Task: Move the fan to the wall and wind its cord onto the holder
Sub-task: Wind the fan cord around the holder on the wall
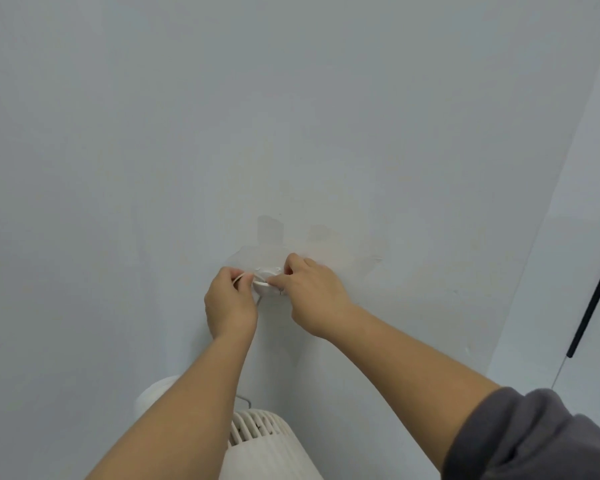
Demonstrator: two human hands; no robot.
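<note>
Left hand (230, 303) fingers pinch cord (240, 276) just left of holder (266, 280); right hand (312, 292) fingers press holder's front.

White fan (257, 434) with slatted grille, white cord (245, 274), pale grey-blue wall (291, 116), dark grey sleeve (534, 441).

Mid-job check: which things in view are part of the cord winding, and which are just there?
Job: left hand pinching the cord; right hand at the holder on the wall; fan below.
Just there: black rod at right edge.
</note>
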